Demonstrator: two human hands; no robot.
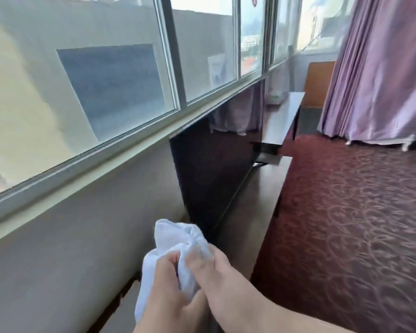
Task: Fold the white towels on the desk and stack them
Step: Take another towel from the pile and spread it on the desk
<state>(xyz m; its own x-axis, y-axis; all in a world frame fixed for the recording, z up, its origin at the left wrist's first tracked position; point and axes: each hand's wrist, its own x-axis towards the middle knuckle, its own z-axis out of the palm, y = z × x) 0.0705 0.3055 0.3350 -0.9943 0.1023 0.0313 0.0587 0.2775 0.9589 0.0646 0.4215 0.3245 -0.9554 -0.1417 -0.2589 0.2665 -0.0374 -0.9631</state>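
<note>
A white towel (175,239) is bunched up in the air above the near end of the dark wooden desk (257,200). My left hand (163,284) grips its lower left part, fingers curled into the cloth. My right hand (216,277) pinches the bunched fabric from the right, thumb and fingers closed on it. Both hands touch each other around the towel at the bottom middle of the view. No other towel shows in this frame.
A flat television (214,159) stands along the desk's back edge under the window sill (86,159). To the right lies patterned red carpet (351,224), with purple curtains (380,75) beyond. A further desk section (284,114) with a small object and an orange chair back (318,82) sit far off.
</note>
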